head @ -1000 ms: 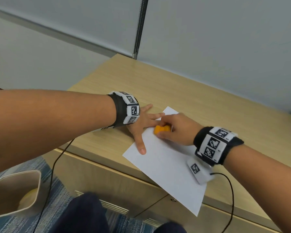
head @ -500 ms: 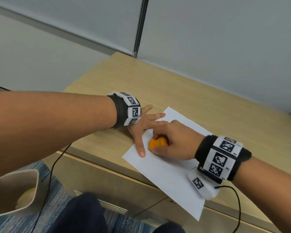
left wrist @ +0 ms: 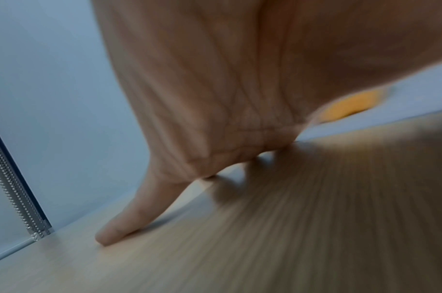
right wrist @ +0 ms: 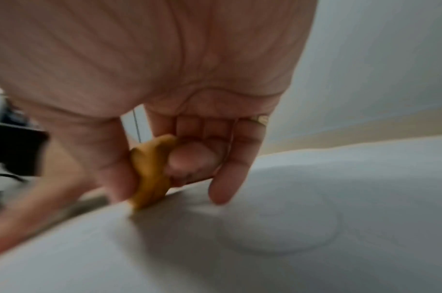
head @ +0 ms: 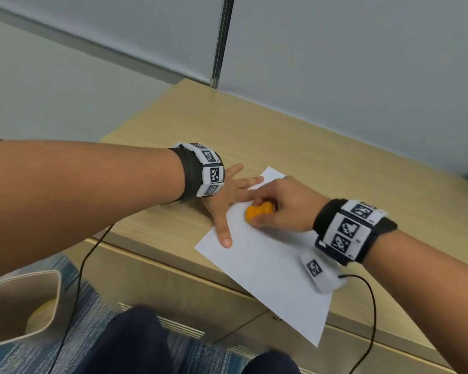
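A white sheet of paper [head: 265,263] lies on the wooden desk [head: 308,163], its near corner hanging past the front edge. My left hand [head: 227,203] lies flat with spread fingers, pressing the sheet's left edge down; in the left wrist view its little finger [left wrist: 129,218] rests on the wood. My right hand [head: 278,209] pinches a small orange eraser [head: 257,211] between thumb and fingers and holds it against the paper. In the right wrist view the orange eraser [right wrist: 152,172] touches the sheet [right wrist: 290,247], where a faint circle is drawn.
A beige bin [head: 19,309] with something yellow inside stands on the floor at lower left. Black cables [head: 79,279] run from both wrist cameras. Grey partition walls [head: 335,63] rise behind the desk. My dark-trousered knees [head: 135,344] are below the desk front.
My right hand slid the eraser toward me and left across the paper, then back up and right. The left hand stayed pressing the sheet.
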`<state>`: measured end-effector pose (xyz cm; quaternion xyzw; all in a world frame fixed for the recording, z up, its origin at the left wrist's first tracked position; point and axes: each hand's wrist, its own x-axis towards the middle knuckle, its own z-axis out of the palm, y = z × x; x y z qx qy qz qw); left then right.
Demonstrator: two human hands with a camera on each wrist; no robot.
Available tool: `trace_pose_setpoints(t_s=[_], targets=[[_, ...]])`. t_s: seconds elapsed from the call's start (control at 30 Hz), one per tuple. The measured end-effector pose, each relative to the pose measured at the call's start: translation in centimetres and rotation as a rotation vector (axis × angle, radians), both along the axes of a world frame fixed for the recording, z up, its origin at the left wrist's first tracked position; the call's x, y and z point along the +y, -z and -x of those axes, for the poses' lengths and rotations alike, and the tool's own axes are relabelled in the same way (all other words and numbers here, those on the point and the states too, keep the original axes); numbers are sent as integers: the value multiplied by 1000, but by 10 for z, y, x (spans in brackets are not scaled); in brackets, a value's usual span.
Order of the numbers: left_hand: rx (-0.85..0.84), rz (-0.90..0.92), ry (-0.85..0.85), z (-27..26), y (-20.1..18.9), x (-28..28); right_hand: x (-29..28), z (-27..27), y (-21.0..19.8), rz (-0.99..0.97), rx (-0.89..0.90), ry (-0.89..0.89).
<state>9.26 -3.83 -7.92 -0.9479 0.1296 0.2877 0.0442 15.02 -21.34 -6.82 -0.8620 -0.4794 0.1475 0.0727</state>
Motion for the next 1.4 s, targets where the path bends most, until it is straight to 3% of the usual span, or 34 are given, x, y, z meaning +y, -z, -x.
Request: trace_pose_setpoints(t_s=[0.1,0.2,0.27,0.33,0.4,0.53,0.7,0.83,0.9,1.0,1.07,1.17,1.3,1.4], targets=[[-3,4,1,1,0,-1,1,1,6,-67,-83,12],[4,-24,8,1,-2,0,-2,25,0,89,146,-160],[15,-22,-6,1,-2,0,-1,14,-2,82,172,-91],[10,-30,3,0,-1,0,1,-5,-1,-22,78,70],[7,-34,6,0,1,0,2,-9,4,-80,-12,91],[14,-34,-16,0,-1,1,-5,17,-1,126,242,-126],[3,-35,3,-1,-1,-2,-4,-13,6,-114,44,120],[10,-37,8,0,-3,-2,-7,17,2,91,204,-136],[15,-27,-6,0,-3,-2,-4,5,-1,91,148,-93],[13,-20,2,-1,0,-1,0,-16,1,-64,-49,74],[22,-19,-4,-1,0,0,0,-4,4,-40,-6,-1],[14,-41,-8,-1,-1,0,-5,17,-2,154,200,-146],[11,-39,-2,-2,1,-1,-2,-15,-3,-21,13,104],[20,-53,-4,-4,1,0,-2,9,3,-26,34,-5]])
